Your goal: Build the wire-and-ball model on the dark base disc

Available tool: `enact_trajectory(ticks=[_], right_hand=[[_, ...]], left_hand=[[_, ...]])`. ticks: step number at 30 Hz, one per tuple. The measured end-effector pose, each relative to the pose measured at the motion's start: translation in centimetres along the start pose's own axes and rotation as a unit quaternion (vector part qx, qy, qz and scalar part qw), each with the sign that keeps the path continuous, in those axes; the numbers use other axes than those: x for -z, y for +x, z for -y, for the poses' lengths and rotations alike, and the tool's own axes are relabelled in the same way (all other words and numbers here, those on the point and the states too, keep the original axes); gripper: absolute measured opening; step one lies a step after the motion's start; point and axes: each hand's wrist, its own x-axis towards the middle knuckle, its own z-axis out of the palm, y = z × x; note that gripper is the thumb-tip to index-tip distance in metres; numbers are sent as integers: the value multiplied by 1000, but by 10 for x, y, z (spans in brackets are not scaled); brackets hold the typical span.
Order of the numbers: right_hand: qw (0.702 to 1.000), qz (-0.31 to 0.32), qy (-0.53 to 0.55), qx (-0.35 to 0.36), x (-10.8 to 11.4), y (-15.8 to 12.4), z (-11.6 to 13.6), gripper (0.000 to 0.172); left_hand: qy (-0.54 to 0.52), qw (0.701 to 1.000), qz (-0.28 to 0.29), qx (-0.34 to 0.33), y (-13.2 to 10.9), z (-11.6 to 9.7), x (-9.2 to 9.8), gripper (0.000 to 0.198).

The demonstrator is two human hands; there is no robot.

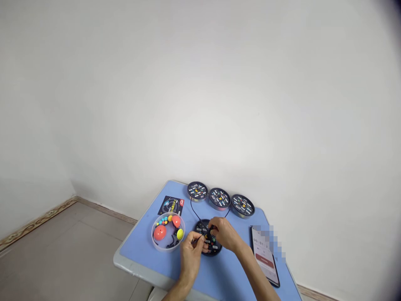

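A round black disc (216, 250) printed with small coloured planets and labels lies near the table's middle. Over it, my left hand (191, 254) is closed in a pinch on what looks like a thin black rod. My right hand (224, 233) comes in from the right, fingers pinched round a small black part above the disc's centre; its exact kind is hidden. Past the hands, a thin curved black rod (195, 210) runs up to the left, and another short black length (227, 213) shows at the right.
A clear round tub (153, 240) with red half-shells, coloured balls and black parts stands left on the blue table (140, 246). Behind it lies a printed black card (167, 204). Three round tins (197, 190) (219, 198) (242, 205) line the back. A phone (265, 257) showing a timer lies right.
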Motion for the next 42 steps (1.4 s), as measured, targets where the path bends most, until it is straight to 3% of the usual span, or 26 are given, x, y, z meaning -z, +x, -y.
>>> enact_trajectory(ticks=[7, 16, 22, 25, 27, 31, 35, 39, 42], right_hand=[[998, 12, -7, -57, -4, 6, -8, 27], [998, 17, -6, -66, -4, 8, -13, 25], [998, 6, -18, -66, -8, 5, -16, 25], [998, -1, -29, -63, -9, 4, -16, 28], [997, -8, -38, -60, -6, 1, -15, 33], [995, -38, -60, -65, 9, -9, -9, 39], [993, -100, -49, -44, 25, -32, 8, 34], [990, -136, 22, 17, 22, -63, 31, 30], [987, -140, 51, 54, 3, -84, 37, 29]], left_hand=[[7, 999, 10, 51, 0, 10, 4, 30], [-12, 997, -15, 70, -10, 7, 11, 50], [52, 998, -12, 41, -38, -1, 46, 48], [164, 985, -1, -50, -45, -15, 74, 31], [260, 956, 1, -138, -39, -31, 94, 20], [425, 871, 7, -247, -13, -71, 120, 19], [583, 765, 99, -253, 15, -95, 122, 30], [695, 652, 201, -226, 39, -92, 111, 36], [704, 623, 252, -229, 53, -80, 107, 29]])
